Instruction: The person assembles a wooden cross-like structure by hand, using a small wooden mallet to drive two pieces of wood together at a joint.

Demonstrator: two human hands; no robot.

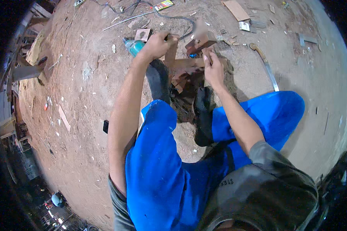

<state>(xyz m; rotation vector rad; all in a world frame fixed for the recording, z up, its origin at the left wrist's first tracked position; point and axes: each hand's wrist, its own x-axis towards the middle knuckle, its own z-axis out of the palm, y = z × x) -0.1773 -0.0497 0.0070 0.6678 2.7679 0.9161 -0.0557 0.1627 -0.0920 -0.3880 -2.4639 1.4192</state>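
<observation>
My left hand [157, 45] is closed around the top of an upright wooden piece [170, 56]. A wooden crossbar [188, 63] runs from that piece toward my right hand. My right hand [214, 69] is closed around a short wooden handle [208, 51]. At the handle's far end is a reddish-brown wooden block [201, 43], its top blurred; they look like one mallet, though the join is unclear. Something small and blue [192, 56] shows under the block. Left of my left hand lies a teal power tool [134, 47], partly hidden by my wrist.
My black-socked feet [158, 81] flank the wooden pieces. To the right lies a long blade with a curved wooden handle [264, 63]. Far off are a dark cable [173, 17], a thin rod [127, 21] and a board [236, 10]. A small dark object [105, 126] lies left.
</observation>
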